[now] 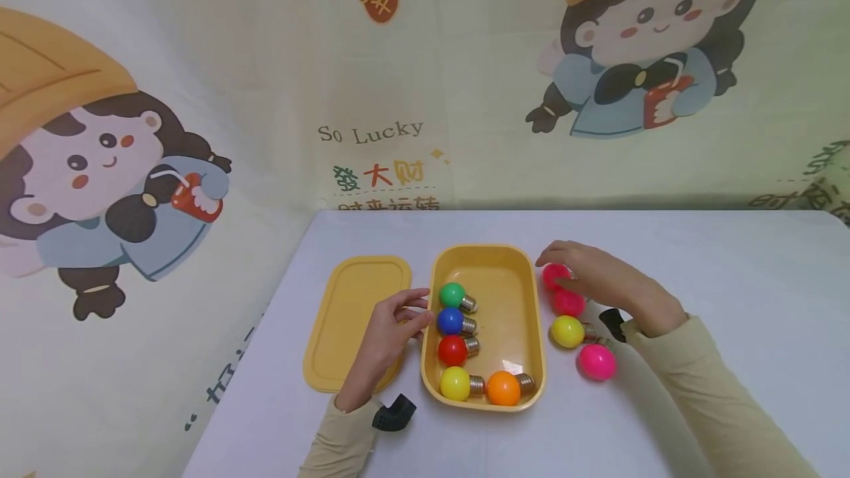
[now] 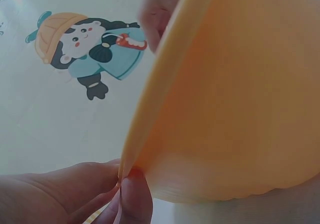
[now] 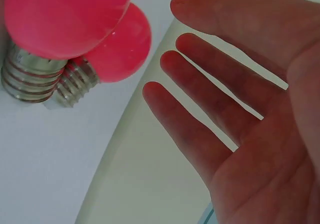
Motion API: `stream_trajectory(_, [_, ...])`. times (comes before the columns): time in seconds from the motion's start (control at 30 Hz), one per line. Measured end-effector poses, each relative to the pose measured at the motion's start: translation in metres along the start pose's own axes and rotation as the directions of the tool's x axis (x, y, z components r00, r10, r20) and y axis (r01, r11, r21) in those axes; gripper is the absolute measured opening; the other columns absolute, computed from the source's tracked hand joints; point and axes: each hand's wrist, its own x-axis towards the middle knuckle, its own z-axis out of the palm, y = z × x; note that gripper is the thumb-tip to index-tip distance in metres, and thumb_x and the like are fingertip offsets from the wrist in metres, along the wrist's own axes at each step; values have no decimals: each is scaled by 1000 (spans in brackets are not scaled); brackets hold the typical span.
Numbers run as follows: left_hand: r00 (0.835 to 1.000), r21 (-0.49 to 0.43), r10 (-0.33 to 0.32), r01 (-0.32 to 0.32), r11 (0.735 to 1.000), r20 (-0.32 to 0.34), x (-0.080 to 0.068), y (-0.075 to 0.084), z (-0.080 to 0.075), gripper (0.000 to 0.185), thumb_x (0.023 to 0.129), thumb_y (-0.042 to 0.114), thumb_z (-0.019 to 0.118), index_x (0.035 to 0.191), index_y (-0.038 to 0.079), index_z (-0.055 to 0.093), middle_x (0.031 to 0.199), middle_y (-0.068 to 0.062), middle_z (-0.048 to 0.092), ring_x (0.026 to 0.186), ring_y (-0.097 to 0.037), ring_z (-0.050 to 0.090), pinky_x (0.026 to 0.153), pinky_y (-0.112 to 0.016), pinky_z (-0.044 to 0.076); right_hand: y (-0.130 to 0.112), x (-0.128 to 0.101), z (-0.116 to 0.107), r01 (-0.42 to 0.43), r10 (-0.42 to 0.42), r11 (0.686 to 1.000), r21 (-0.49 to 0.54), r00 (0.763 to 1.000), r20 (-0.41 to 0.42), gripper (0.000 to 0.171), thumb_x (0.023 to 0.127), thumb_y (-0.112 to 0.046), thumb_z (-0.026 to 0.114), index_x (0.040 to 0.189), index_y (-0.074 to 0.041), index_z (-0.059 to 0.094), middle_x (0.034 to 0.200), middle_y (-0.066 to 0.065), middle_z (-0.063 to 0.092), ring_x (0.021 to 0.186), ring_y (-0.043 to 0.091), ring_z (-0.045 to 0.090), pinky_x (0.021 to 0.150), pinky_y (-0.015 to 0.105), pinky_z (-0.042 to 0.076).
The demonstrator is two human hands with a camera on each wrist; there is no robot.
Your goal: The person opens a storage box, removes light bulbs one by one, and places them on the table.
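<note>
My left hand point(image 1: 392, 330) pinches the left rim of a yellow plastic box point(image 1: 498, 279) between thumb and fingers, as the left wrist view shows at the box edge point(image 2: 155, 94). Inside, along the left wall, lie a green bulb point(image 1: 452, 294), a blue bulb point(image 1: 451, 321), a red bulb point(image 1: 453, 350) and a yellow bulb point(image 1: 454, 383); an orange bulb point(image 1: 503, 388) is at the front right. Over two pink bulbs point(image 1: 568, 302) right of the box hovers my right hand point(image 1: 604, 279). Its fingers are extended and apart from the bulbs point(image 3: 70, 19) in the right wrist view.
A yellow lid point(image 1: 358, 301) lies flat left of the box, partly behind my left hand. Another yellow bulb point(image 1: 567, 331) and a pink bulb point(image 1: 597, 362) rest on the white table point(image 1: 730, 271) at the right. Behind it hangs a printed cloth point(image 1: 491, 94).
</note>
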Motion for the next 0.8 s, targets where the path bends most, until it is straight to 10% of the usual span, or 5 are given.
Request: stream_trajectory(0.8, [1000,-14,-12,12,1000,2,-1,2,0,41,92,13,71,132,8,62,115,-12,65,92,-21,68,74,-30,60,-51,19,7,91,-92,996,-21,995,-49,36,90,-11,73,123,-1,64,123,15,63,114,32,61,98,48,52])
